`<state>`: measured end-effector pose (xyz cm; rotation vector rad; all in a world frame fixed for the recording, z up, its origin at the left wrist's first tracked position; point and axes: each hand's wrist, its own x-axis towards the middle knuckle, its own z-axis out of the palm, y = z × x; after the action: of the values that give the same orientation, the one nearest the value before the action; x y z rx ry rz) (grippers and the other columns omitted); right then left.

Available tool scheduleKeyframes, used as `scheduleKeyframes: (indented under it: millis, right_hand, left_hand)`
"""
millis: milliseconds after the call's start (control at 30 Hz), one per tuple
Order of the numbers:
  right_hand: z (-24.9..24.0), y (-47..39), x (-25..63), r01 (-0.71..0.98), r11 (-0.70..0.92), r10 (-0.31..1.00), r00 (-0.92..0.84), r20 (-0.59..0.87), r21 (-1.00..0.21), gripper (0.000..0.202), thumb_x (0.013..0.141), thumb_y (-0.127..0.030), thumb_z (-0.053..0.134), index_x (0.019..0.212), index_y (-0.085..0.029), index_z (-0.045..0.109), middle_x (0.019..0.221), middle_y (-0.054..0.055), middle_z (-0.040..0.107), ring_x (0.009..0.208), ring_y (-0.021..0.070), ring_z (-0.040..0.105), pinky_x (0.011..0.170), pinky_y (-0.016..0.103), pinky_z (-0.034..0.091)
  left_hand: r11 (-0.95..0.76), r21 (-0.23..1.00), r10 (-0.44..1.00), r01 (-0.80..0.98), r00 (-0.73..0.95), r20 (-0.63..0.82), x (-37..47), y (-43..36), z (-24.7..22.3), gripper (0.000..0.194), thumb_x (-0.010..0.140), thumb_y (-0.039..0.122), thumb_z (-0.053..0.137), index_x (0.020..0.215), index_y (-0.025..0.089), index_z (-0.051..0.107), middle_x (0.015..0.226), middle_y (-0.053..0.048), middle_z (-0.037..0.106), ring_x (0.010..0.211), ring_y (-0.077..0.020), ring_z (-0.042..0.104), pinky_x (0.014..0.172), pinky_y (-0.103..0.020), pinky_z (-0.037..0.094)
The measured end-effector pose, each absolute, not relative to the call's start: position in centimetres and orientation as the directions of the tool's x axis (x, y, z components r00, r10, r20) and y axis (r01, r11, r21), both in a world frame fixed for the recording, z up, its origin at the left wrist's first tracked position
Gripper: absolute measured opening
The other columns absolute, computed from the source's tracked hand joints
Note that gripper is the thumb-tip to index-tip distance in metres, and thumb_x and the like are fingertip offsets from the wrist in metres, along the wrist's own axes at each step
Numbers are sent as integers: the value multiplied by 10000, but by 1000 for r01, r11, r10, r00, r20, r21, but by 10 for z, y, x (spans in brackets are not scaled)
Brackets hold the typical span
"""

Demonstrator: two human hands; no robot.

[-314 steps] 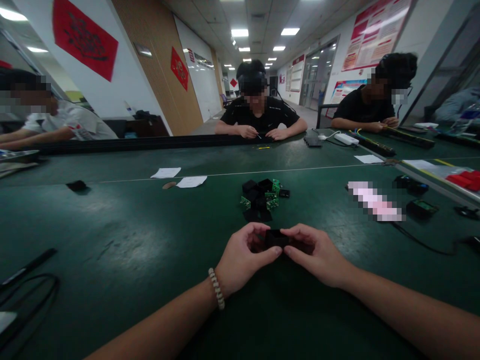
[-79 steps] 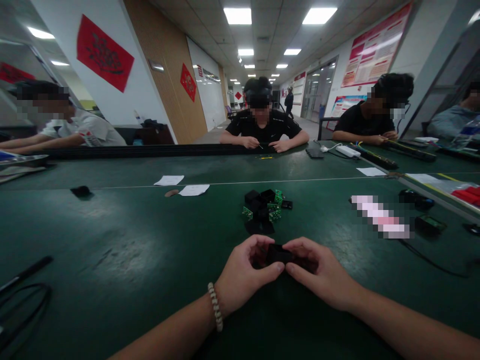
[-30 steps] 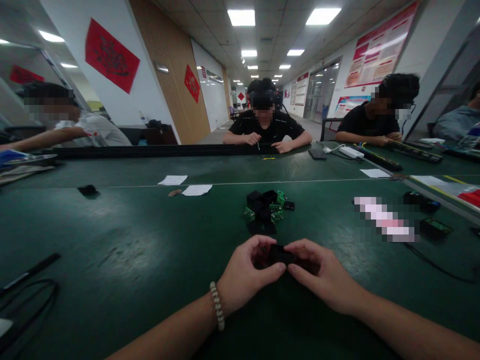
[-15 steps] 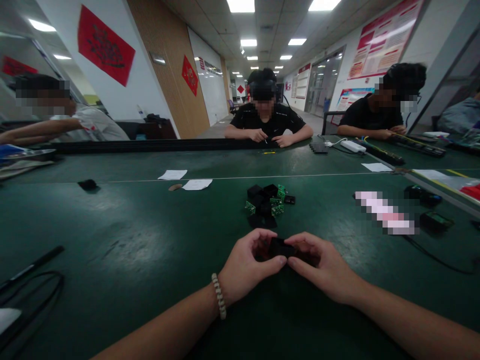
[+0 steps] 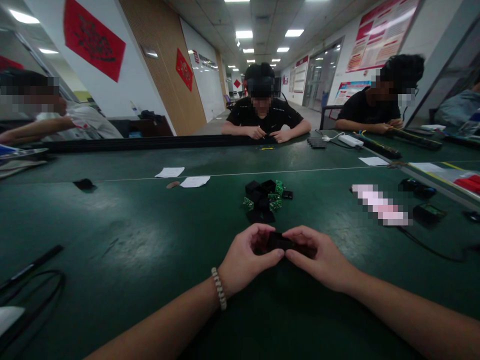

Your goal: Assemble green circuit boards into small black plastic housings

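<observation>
One small black box [image 5: 279, 241] at the near middle of the green table [image 5: 150, 220], between left hand [image 5: 245, 257] and right hand [image 5: 324, 257]. Both have fingers closed in on it: thumbs on the near side, nearly tip to tip, index fingers on the far side. Other fingers mostly hidden; can't tell if the box touches the tabletop. Bead bracelet [image 5: 218, 288] on the left wrist. Near left: black cable [image 5: 56, 278] beside a black stick [image 5: 37, 263].

Just past the hands: pile of black parts [image 5: 261, 201], with green circuit boards [image 5: 275, 205] mixed in. Right of that, a pink thing [image 5: 380, 205], pixelated. Farther left, two sheets of paper [image 5: 195, 181]. Far side, middle: co-worker in black [image 5: 262, 117], both hands low at the table edge. Far right: white power strip [image 5: 350, 140].
</observation>
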<state>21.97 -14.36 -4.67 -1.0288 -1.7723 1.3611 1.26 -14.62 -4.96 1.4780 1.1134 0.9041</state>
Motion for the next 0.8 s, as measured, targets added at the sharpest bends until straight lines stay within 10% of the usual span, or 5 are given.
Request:
scheduleKeyframes:
  millis: [800]
  right_hand:
    - [-46,-144,223,193,158,877,-478,48,-968,331,864,-245,678,1174,-208,567,998,38,742,903,195,713,815,370,560]
  left_hand:
    - [-29,983,956,182,294,-26,14,-147,-45,451,739,265,779,1141,182,591,1040,-69,686,959,-225,659,864,-408,528]
